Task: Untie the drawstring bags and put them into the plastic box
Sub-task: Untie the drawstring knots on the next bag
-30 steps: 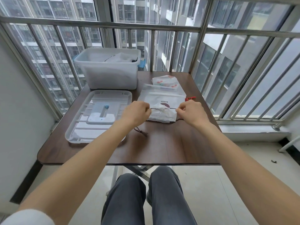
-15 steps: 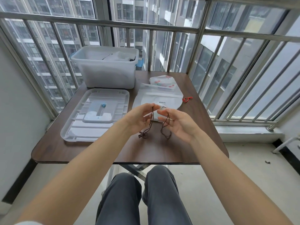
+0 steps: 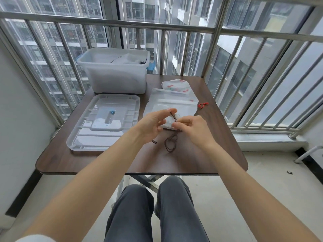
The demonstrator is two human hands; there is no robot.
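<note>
Two hands meet mid-frame over the tabletop (image 3: 104, 161): the left hand (image 3: 150, 124) and right hand (image 3: 194, 130) both pinch the dark drawstring (image 3: 172, 117) of a small white bag (image 3: 168, 122), fingers curled on the cord. Its loose end (image 3: 170, 142) trails just below. The plastic box (image 3: 115, 74) sits upper left, its lid (image 3: 104, 123) beside it.

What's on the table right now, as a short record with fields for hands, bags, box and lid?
left hand: pinches the brown cord
right hand: pinches the same cord at the small bag
cord: loose loops hang below the hands
other bags: stacked flat behind the hands
red cord: right of the stack
box: open, far left, bags inside
lid: upside down before the box
table: brown
</note>
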